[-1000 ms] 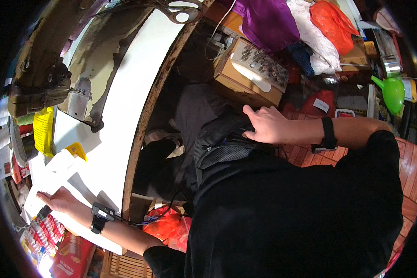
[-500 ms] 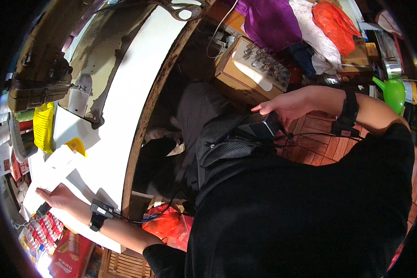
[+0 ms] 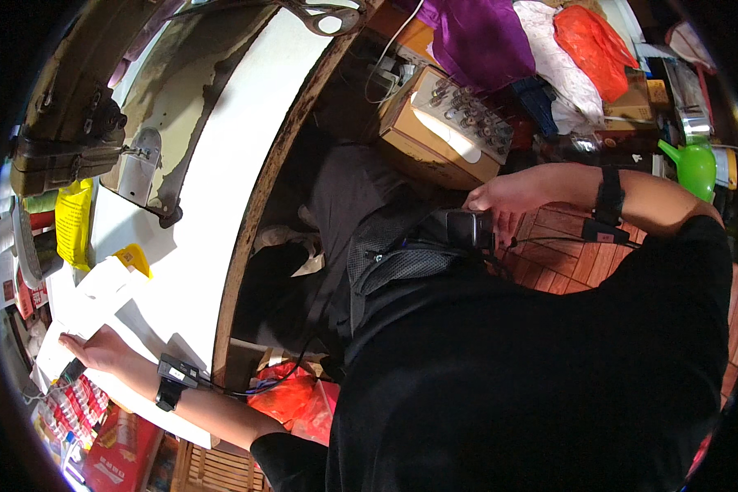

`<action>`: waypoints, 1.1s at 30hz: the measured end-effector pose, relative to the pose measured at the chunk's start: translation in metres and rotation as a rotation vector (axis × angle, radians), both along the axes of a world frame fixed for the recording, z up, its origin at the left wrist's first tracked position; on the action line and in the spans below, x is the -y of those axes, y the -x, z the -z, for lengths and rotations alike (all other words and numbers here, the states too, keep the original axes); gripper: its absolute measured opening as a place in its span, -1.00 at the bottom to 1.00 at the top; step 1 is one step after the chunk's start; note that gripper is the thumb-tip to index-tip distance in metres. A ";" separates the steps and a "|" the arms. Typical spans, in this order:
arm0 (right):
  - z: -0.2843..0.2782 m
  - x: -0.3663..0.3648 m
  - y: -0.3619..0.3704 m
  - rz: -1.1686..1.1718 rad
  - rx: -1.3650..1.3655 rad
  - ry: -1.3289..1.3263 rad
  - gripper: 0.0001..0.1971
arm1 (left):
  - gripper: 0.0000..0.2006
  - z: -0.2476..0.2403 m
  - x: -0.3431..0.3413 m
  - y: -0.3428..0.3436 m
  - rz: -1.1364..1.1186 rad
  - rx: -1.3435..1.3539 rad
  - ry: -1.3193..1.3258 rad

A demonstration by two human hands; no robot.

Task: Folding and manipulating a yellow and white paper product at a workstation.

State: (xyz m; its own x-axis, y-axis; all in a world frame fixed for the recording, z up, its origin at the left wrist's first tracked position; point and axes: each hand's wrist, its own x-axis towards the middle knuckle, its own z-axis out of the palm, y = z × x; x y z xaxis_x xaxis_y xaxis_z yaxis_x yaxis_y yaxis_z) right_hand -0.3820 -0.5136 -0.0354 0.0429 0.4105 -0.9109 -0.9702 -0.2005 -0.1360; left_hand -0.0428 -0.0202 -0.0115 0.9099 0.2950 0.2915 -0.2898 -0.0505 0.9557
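My right hand (image 3: 521, 193) is at my waist, fingers curled round the edge of a small black box-shaped device (image 3: 467, 228). The device sits by a dark mesh pouch (image 3: 406, 266), and a black cable trails behind it. My left hand (image 3: 107, 351) lies at the near left of a white tabletop (image 3: 197, 262), fingers stretched out and holding nothing I can see. Beside its fingertips is a small dark object (image 3: 72, 371) whose kind I cannot make out. Each wrist wears a black band; the left one carries a small box (image 3: 179, 371).
A sewing machine (image 3: 66, 152) stands at the far left, with scissors (image 3: 332, 18) at the table's far end. Yellow packet (image 3: 74, 225) and red packages (image 3: 123, 447) crowd the left. A cardboard box (image 3: 435, 135) holding bobbin-like parts and a green funnel (image 3: 693, 168) are at right.
The black device has turned so its face shows, and my right hand has shifted slightly, its thumb now lower on the device. My left hand has barely moved.
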 end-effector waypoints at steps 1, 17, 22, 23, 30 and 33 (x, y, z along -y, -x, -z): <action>-0.002 -0.005 -0.002 0.002 -0.001 0.002 -0.53 | -0.36 -0.001 0.003 0.001 0.003 -0.002 -0.010; -0.014 -0.058 0.015 0.116 0.371 0.597 -0.53 | -0.28 -0.013 0.020 0.016 0.014 -0.022 -0.118; -0.008 -0.043 0.019 0.532 -0.076 0.353 -0.58 | -0.26 -0.015 0.026 0.019 0.023 -0.044 -0.149; -0.003 -0.036 0.022 0.650 -0.227 0.171 -0.58 | -0.25 -0.016 0.026 0.018 0.027 -0.051 -0.149; 0.010 -0.025 0.036 0.637 -0.198 0.076 -0.57 | -0.26 -0.014 0.030 0.020 0.024 -0.017 -0.208; 0.004 -0.031 0.039 0.382 0.086 0.259 -0.53 | -0.27 -0.014 0.030 0.023 0.024 0.005 -0.241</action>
